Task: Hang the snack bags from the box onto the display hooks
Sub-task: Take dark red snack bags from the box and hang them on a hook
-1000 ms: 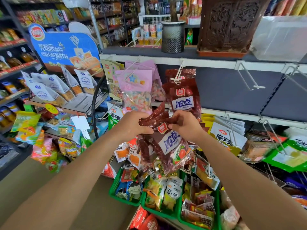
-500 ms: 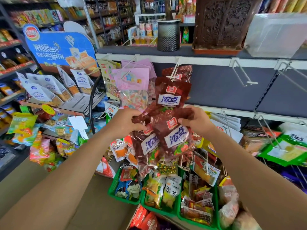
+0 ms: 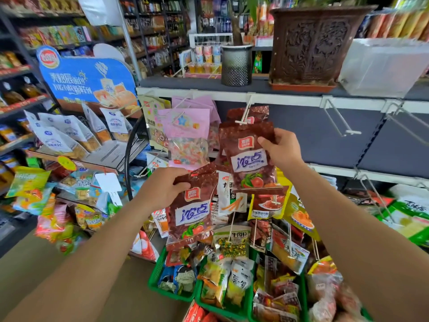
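My right hand (image 3: pixel 282 148) pinches the upper right corner of a dark red snack bag (image 3: pixel 249 159) with a white label, raised just below the tip of a white display hook (image 3: pixel 245 112). More red bags of the same kind (image 3: pixel 251 112) hang on that hook behind it. My left hand (image 3: pixel 162 188) grips the top of another red snack bag (image 3: pixel 192 212), held lower and to the left, with at least one more bag bunched behind it. The box is out of view.
Pink candy bags (image 3: pixel 185 135) hang on the hook to the left. Two bare hooks (image 3: pixel 339 119) stick out at the right. Green baskets (image 3: pixel 157 270) of mixed snacks stand below. A mesh bin (image 3: pixel 236 65) and a carved brown planter (image 3: pixel 308 43) stand on the top shelf.
My hands have parted. The right hand lifted one red bag up toward the hook, while the left hand stayed low with the other bags.
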Tool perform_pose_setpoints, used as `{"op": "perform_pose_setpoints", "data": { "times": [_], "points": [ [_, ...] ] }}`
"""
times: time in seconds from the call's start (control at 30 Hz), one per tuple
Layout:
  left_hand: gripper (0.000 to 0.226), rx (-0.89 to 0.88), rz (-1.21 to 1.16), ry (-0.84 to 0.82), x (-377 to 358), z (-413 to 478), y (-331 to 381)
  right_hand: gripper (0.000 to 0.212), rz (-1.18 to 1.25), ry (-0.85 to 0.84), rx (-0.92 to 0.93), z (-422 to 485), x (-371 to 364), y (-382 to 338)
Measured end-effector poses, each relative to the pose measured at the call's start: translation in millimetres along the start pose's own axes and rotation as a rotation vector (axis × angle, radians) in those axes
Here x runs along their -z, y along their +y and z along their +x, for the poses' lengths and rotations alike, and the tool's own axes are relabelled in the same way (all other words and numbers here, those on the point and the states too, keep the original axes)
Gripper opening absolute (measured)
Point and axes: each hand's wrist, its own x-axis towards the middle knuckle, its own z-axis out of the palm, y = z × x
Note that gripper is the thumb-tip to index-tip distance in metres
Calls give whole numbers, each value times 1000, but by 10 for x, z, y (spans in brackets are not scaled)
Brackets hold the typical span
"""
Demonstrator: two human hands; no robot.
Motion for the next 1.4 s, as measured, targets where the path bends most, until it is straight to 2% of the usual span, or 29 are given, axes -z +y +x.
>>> {"op": "perform_pose_setpoints", "data": {
  "times": [0.23, 0.73, 0.87, 1.0, 1.1, 1.4],
  "points": [
    [41, 32, 4, 14, -72, 48, -11, 9, -56, 27, -61, 191, -150, -28],
    [21, 9, -13, -25, -92, 55, -80, 11, -85, 86, -121, 148, -237, -24],
    [28, 24, 8, 1, -103, 40, -44, 12, -102, 80, -104, 152, -231, -80],
    [12, 25, 8, -15, -108, 43, -100, 7, -142, 59, -61, 146, -239, -103],
    [11, 24, 15, -14, -103, 43, -117, 7, -143, 42, -15, 94, -246, -87],
    [10, 20, 16, -13, -102, 28, -100, 18, -60, 61, -68, 24, -209, -140]
  ]
}}
